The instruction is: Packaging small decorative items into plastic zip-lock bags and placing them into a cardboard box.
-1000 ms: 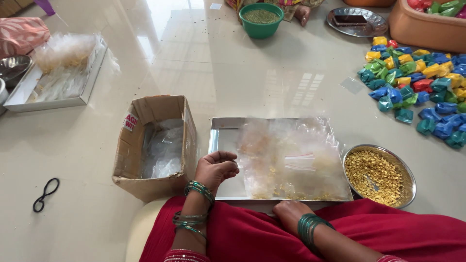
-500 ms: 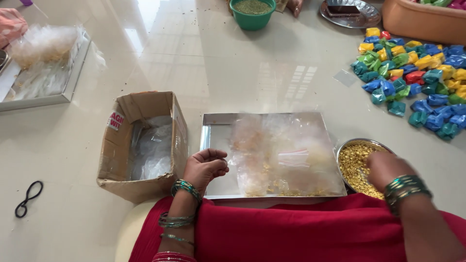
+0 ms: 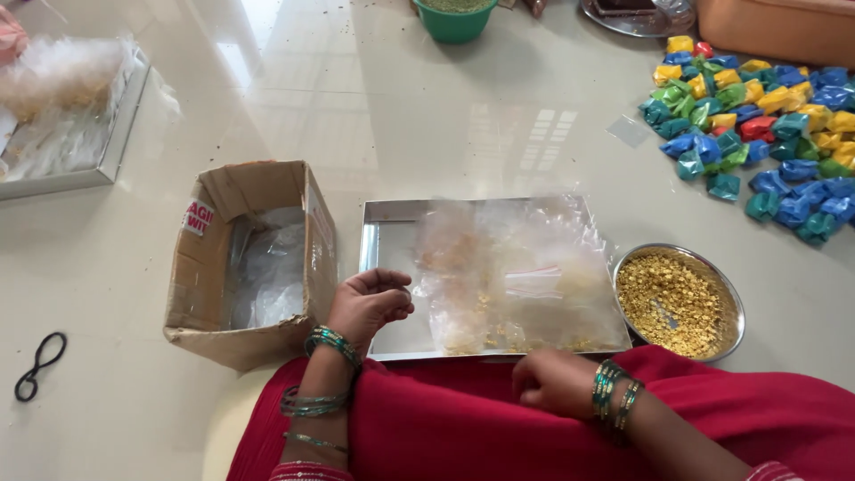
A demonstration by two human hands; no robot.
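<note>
While my left hand (image 3: 370,305) rests curled at the near left corner of the steel tray (image 3: 383,233), its fingers are bent loosely inward over the tray's floor and I cannot make out anything pinched between them. Just to the right of that hand lies a heap of clear plastic bags (image 3: 517,272), crumpled and overlapping, covering most of the tray, with yellow crumbs scattered under them near the front edge. My right hand (image 3: 557,383) sits lower, knuckles up on the red cloth (image 3: 730,419) across my lap, just in front of the tray's near rim; its fingers are folded under, so I cannot tell whether it grips anything. Green bangles (image 3: 614,392) ring that wrist, and more circle my left wrist. Touching the tray's right side stands a round steel bowl (image 3: 726,298) filled with yellow grains, a small scoop half buried in them. On the other side, just beside the tray, an open cardboard box (image 3: 254,258) holds more clear plastic. Farther out on the pale floor (image 3: 401,116), a pile of small blue, green, yellow and red packets (image 3: 757,134) spreads at the upper right, a green tub (image 3: 454,18) stands at the top edge, another tray with plastic bags (image 3: 67,107) lies at the upper left, and a black hair tie (image 3: 37,365) lies at the far left.
</note>
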